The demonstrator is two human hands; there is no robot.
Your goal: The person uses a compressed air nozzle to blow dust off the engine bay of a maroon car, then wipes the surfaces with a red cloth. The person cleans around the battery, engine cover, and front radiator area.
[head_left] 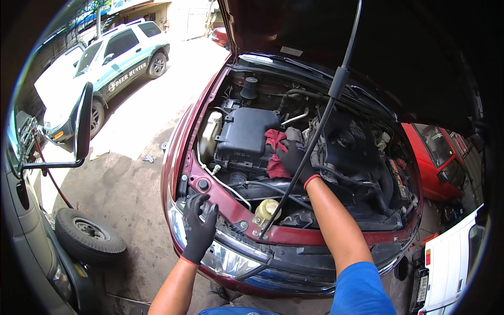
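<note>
My right hand [292,159], in a black glove with a red cuff, presses on a red rag [275,167]. The rag lies bunched against the side of a black air filter box [247,130] in the engine bay, and part of it is hidden under my fingers. My left hand [199,230], gloved the same way, is over the front corner near the headlight [224,258]. Its fingers are curved and apart, with nothing seen in them. Between my arms sits a yellowish reservoir with a round cap [268,210].
A prop rod [315,134] slants up past my right hand to the raised hood [399,47]. Right of it is the black engine cover [346,139]. A loose tyre [89,235] lies on the ground at left. Parked vehicles, including a red car [428,168], stand around.
</note>
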